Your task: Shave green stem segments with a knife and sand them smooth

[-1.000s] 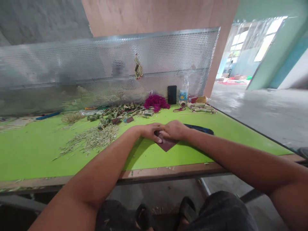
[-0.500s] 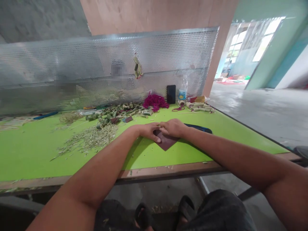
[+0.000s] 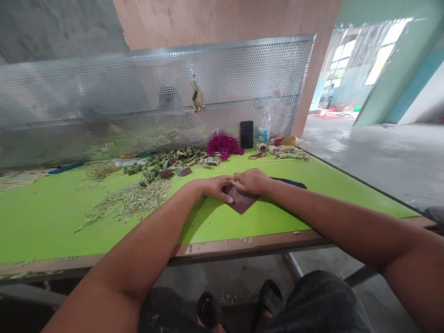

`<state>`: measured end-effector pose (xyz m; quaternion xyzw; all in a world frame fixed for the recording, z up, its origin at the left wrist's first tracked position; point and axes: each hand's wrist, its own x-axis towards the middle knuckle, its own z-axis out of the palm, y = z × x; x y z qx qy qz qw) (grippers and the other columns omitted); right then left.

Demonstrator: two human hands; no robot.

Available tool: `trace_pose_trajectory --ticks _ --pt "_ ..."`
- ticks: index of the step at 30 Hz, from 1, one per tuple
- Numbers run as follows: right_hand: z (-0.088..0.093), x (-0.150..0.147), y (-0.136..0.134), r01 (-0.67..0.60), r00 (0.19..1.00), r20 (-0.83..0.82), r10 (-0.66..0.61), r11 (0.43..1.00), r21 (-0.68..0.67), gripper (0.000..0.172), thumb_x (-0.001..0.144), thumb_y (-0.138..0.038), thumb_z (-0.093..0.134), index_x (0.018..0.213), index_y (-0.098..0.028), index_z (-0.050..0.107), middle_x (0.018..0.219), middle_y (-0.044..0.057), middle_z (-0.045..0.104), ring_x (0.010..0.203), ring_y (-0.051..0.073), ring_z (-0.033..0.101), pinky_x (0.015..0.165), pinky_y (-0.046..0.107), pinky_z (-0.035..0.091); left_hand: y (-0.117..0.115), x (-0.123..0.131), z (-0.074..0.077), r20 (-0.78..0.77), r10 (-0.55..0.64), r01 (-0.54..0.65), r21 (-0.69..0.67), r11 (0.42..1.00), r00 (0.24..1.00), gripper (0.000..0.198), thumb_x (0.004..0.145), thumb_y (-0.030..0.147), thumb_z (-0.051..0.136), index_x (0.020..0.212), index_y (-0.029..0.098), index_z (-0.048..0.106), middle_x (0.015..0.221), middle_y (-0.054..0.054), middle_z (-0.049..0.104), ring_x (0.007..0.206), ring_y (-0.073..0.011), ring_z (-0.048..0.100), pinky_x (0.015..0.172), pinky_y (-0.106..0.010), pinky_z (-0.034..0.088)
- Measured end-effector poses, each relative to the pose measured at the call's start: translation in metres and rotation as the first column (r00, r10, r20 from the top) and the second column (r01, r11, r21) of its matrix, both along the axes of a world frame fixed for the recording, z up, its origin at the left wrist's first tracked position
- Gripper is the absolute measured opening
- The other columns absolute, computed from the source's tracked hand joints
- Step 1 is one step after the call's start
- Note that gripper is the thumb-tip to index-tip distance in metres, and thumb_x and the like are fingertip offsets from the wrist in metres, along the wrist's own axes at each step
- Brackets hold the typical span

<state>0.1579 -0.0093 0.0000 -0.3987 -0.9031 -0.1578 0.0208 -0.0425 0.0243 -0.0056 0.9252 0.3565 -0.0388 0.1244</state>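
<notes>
Both my hands meet over a dark maroon sheet (image 3: 242,203) lying flat on the green table (image 3: 52,217). My left hand (image 3: 215,187) rests on the sheet's left part, fingers extended and pressing down, thumb tip on the sheet. My right hand (image 3: 252,180) lies curled over its upper right part, fingers pinched at the sheet's top edge. What the fingertips pinch is hidden. A dark blue strip (image 3: 293,184) lies just behind my right wrist.
A pile of thin straw cuttings (image 3: 130,200) lies left of my hands. Behind it are rolled green pieces (image 3: 163,164), a magenta tuft (image 3: 224,145), a black phone (image 3: 247,134), a water bottle (image 3: 264,129) and more rolls (image 3: 289,152). A perforated metal screen (image 3: 138,97) backs the table.
My hands stay on the maroon sheet with only slight shifts of the fingers. The view has drifted a little.
</notes>
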Motion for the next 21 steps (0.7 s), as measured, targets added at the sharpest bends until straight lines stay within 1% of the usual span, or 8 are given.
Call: trace_pose_trajectory --ticks 3,7,11,14,15,18,19,21 --pt "0.0005 0.0005 0.0001 -0.11 0.994 -0.005 0.11 0.993 -0.041 0.05 0.093 -0.053 0.032 0.121 -0.024 0.06 0.097 0.011 0.073 0.083 0.025 0.067 0.066 0.03 0.038 -0.0005 0.0001 0.0005 -0.015 0.015 -0.015 -0.008 1.0 1.0 0.087 0.068 0.065 0.067 0.142 0.025 0.04 0.154 -0.009 0.026 0.139 -0.0346 0.026 0.114 -0.041 0.023" --pt "0.0011 0.0002 0.0011 0.055 0.998 -0.011 -0.056 0.998 -0.024 0.048 0.095 -0.046 0.029 0.121 -0.019 0.06 0.096 0.014 0.073 0.083 0.025 0.067 0.067 0.03 0.039 0.0 -0.0005 0.0001 0.006 0.005 -0.005 0.024 1.0 1.0 0.09 0.069 0.067 0.064 0.142 0.023 0.039 0.152 -0.011 0.029 0.138 -0.0351 0.027 0.113 -0.042 0.024" --pt "-0.0004 -0.0011 0.0004 -0.054 0.999 -0.008 0.054 0.998 -0.041 0.05 0.093 -0.051 0.032 0.123 -0.021 0.059 0.097 0.012 0.073 0.084 0.026 0.067 0.067 0.03 0.039 0.0001 -0.0005 0.0001 -0.006 -0.014 0.014 0.006 1.0 1.0 0.082 0.07 0.066 0.065 0.139 0.027 0.044 0.151 -0.007 0.031 0.138 -0.0336 0.027 0.112 -0.04 0.025" --pt "-0.0011 -0.0005 0.0013 0.043 0.999 -0.017 -0.043 0.999 -0.022 0.049 0.094 -0.048 0.03 0.122 -0.02 0.06 0.096 0.013 0.073 0.083 0.026 0.068 0.065 0.029 0.039 -0.001 -0.0001 0.0011 0.023 -0.026 0.026 0.027 0.999 0.999 0.083 0.07 0.065 0.064 0.14 0.025 0.042 0.15 -0.008 0.033 0.138 -0.0321 0.028 0.113 -0.039 0.024" --pt "-0.0011 0.0 0.0016 0.048 0.999 -0.022 -0.048 0.999 -0.016 0.049 0.094 -0.048 0.031 0.121 -0.02 0.06 0.096 0.013 0.073 0.084 0.026 0.067 0.066 0.029 0.039 -0.0014 0.0 0.0014 0.025 -0.024 0.023 0.025 0.999 0.999 0.084 0.07 0.065 0.065 0.141 0.025 0.041 0.151 -0.008 0.033 0.138 -0.0322 0.028 0.113 -0.039 0.024" --pt "-0.0011 0.0013 0.0023 -0.059 0.998 -0.023 0.058 0.997 -0.043 0.05 0.093 -0.051 0.033 0.124 -0.022 0.058 0.101 0.012 0.072 0.086 0.026 0.067 0.069 0.03 0.04 -0.0016 -0.0003 0.0015 0.002 -0.005 0.005 -0.009 1.0 1.0 0.084 0.07 0.065 0.066 0.14 0.026 0.042 0.153 -0.009 0.028 0.139 -0.0342 0.025 0.113 -0.042 0.023" --pt "-0.0008 0.0016 0.0026 -0.066 0.998 -0.015 0.065 0.996 -0.059 0.049 0.093 -0.051 0.033 0.125 -0.023 0.058 0.102 0.012 0.072 0.085 0.026 0.067 0.069 0.03 0.04 -0.0013 -0.0005 0.0012 -0.003 0.002 -0.002 -0.014 1.0 1.0 0.086 0.07 0.065 0.065 0.141 0.025 0.04 0.154 -0.009 0.026 0.14 -0.0347 0.024 0.114 -0.043 0.022" --pt "0.0001 0.002 0.0034 0.028 1.0 -0.008 -0.028 0.999 -0.043 0.049 0.094 -0.047 0.03 0.123 -0.02 0.059 0.099 0.013 0.072 0.084 0.026 0.067 0.067 0.03 0.04 -0.0004 -0.0008 0.0002 -0.006 0.016 -0.016 -0.008 1.0 1.0 0.091 0.07 0.067 0.063 0.144 0.023 0.036 0.155 -0.011 0.022 0.141 -0.0347 0.021 0.115 -0.044 0.019"
